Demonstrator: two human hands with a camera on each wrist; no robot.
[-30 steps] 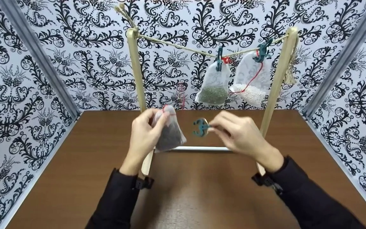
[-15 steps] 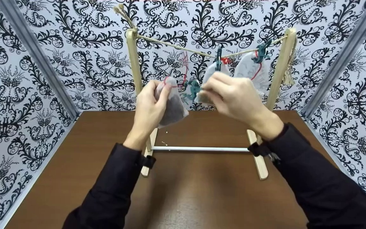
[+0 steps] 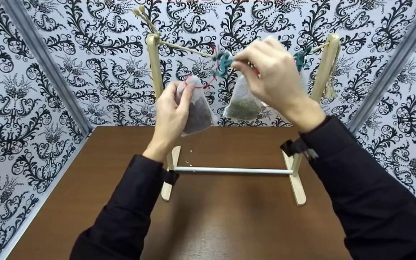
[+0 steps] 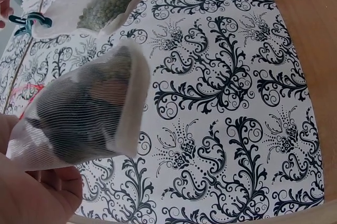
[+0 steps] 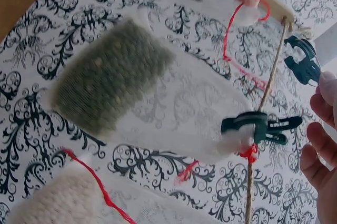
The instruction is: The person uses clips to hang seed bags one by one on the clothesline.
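Observation:
My left hand pinches the top of a white mesh bag by its red drawstring; dark pieces fill its lower part. This bag hangs below the rope, apart from it. My right hand pinches a dark green plastic clip level with the rope; in the right wrist view the clip's jaws look parted with nothing between them. Beside it, another green clip fastens a bag of green seeds or pellets to the rope. A bag of white grains is mostly behind my right hand in the head view.
The rope runs between a left wooden post and a right wooden post. A white crossbar joins their feet on the brown table. Small pale crumbs lie near the left foot. Patterned walls stand behind and at both sides.
Both hands have risen from low over the table. The right hand has carried its clip up to the rope, and the left has lifted the dark-filled bag to just under it.

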